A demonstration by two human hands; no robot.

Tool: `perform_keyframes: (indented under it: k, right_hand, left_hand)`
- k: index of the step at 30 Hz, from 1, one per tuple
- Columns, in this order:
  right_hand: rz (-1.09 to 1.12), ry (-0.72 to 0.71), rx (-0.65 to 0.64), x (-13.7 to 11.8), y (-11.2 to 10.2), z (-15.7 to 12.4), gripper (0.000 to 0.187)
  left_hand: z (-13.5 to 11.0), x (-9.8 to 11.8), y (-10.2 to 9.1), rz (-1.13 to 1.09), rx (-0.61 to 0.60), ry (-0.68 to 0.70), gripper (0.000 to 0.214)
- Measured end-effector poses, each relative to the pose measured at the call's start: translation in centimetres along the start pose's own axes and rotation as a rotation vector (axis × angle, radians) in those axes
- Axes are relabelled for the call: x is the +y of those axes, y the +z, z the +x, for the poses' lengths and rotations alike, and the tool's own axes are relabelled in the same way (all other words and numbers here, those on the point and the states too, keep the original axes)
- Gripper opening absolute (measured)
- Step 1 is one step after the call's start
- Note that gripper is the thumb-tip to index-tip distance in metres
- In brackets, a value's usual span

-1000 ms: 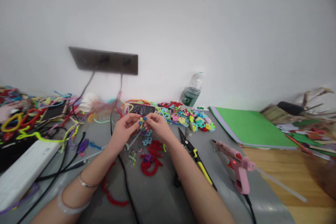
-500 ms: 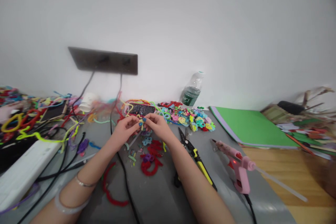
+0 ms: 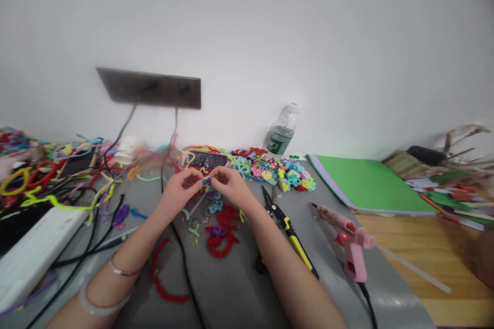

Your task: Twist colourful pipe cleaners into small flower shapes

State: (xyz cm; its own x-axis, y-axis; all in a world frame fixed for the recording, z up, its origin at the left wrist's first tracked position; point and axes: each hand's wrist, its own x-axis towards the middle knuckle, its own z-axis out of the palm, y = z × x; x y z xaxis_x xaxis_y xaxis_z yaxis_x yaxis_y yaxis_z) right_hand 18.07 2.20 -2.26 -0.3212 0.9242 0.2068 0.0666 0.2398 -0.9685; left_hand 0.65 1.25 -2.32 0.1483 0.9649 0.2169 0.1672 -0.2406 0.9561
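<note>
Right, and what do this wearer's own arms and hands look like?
The left arm wears a thin silver-coloured bangle and, nearer the elbow, a thicker pale bangle. The right arm shows no jewellery. No sleeves are visible. The nail polish looks blue, though it shows small.

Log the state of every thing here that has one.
Left hand: pinching a small piece
Right hand: pinching the same piece
Glue gun: red light on, stick inserted
Bottle: capped, partly full
Wall socket: two plugs in
Phone: face up, screen apparently lit
Pliers: lying flat, partly covered
Green sheet: lying flat
</note>
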Motion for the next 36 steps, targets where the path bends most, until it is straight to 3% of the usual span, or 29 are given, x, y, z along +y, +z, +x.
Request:
perform_keyframes:
  k: [8, 14, 18, 27, 36]
  right_hand:
    - [0.047, -0.023, 0.043, -0.8, 0.7, -0.2, 0.009]
    - [0.121, -0.068, 0.128, -1.0, 1.3, -0.3, 0.014]
    - [0.143, -0.093, 0.154, -0.7, 1.5, -0.3, 0.018]
    - [0.231, -0.027, 0.057, -0.5, 1.1, 0.3, 0.032]
    - [0.161, 0.045, -0.002, 0.1, 0.2, 0.3, 0.012]
  left_hand:
    - [-0.2, 0.4, 0.2, -0.191, -0.018, -0.106, 0.023]
    - [-0.8, 1.2, 2.1, -0.596, 0.117, -0.229, 0.031]
    - [-1.0, 1.5, 2.7, -0.725, 0.150, -0.287, 0.032]
    - [-0.5, 0.3, 1.3, -0.410, 0.156, -0.140, 0.032]
    - [-0.1, -0.2, -0.1, -0.104, 0.012, -0.009, 0.015]
